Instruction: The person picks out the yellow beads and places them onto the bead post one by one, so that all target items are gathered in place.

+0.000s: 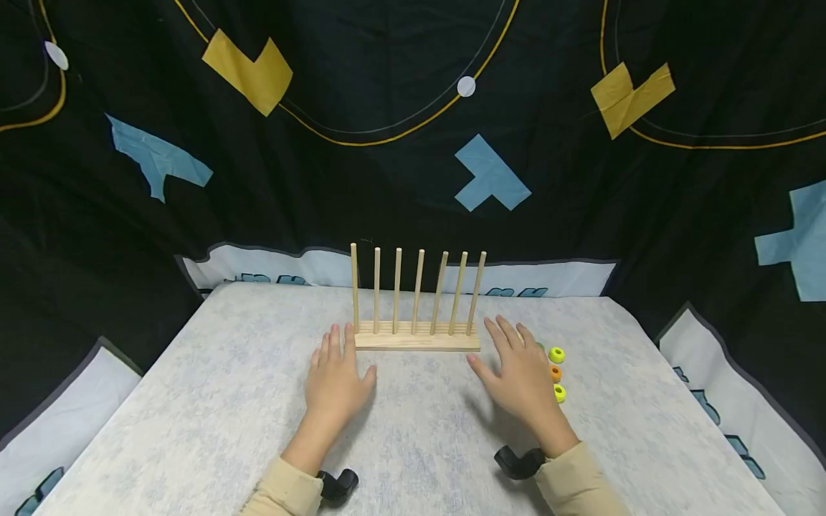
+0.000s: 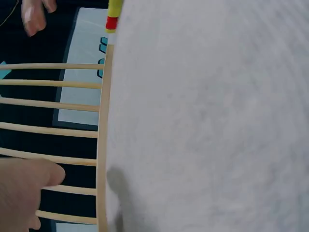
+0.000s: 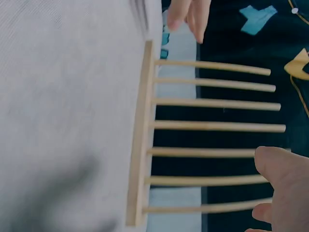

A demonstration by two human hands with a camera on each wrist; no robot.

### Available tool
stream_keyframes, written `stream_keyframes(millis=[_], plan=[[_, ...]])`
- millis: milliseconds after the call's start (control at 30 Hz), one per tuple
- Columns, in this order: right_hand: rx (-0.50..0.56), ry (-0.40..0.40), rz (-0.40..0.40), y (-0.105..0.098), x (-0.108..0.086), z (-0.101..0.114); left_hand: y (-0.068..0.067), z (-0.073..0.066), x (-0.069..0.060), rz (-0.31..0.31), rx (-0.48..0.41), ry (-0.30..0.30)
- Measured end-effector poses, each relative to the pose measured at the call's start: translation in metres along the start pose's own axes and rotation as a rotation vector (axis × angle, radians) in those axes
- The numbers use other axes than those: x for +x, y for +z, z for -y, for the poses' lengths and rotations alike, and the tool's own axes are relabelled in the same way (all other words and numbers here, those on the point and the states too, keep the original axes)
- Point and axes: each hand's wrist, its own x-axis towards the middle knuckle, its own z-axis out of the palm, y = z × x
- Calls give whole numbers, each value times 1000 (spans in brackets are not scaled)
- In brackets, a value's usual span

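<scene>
Head cam looks forward and down over the counter [image 1: 419, 430]; both wrist cams sit way closer, tipped sideways, sharing the wooden peg rack [image 1: 418, 342].

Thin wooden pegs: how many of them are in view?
7. The thin round wooden pegs stand in one row on the pale rectangular wooden base: one near its left end, one near its right end, five between. None looks hidden in the head view.

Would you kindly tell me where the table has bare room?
Bare: between the left hand and the left edge of the table; before the pegged rack, left of the right hand. Crowded: where rings sit beside that hand.
</scene>
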Motion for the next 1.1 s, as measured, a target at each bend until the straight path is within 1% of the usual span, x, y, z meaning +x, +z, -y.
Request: stream_keyframes(millis=[67, 167, 233, 367, 467, 600, 733, 867, 967, 1100], plan=[[9, 2, 1, 0, -1, -7, 4, 4, 1, 7, -6, -8], [16, 13, 7, 1, -2, -19, 9, 11, 5, 1, -21, -10], [21, 31, 15, 1, -3, -27, 12, 15, 7, 3, -37, -11], [38, 61, 27, 4, -4, -43, 18, 23, 9, 26, -63, -19], [64, 79, 35, 5, -6, -56, 21, 26, 9, 48, -84, -30], [93, 110, 47, 5, -6, -74, 23, 28, 10, 56, -116, -44], [130, 172, 77, 3, -5, -93, 27, 32, 14, 56, -150, -52], [149, 253, 133, 3, -2, -110, 32, 36, 19, 62, -203, -60], [165, 292, 164, 5, 1, -120, 33, 37, 21, 65, -233, -71], [205, 334, 184, 11, 1, -130, 35, 38, 23, 59, -242, -81]])
